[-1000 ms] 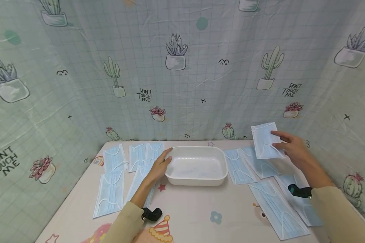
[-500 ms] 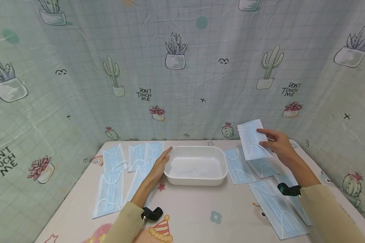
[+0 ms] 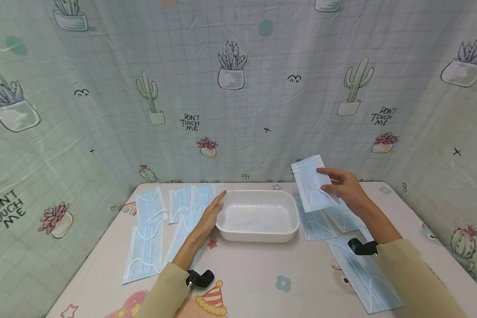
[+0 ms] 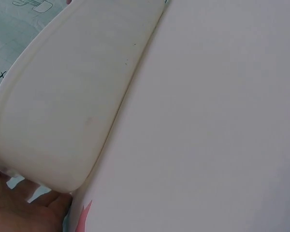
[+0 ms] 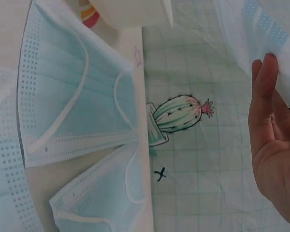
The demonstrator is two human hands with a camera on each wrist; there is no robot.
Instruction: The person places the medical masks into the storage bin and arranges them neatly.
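While your left hand rests extended fingers on the left end of the white tray, near the middle of the desk's far edge, your right hand pinches a face mask between thumb and fingers, raised right of the tray; flat masks lie toward both side edges.

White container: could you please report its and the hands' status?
Left hand touching white container, left end. Right hand pinching mask above other masks. No obstacle visible between mask and container.
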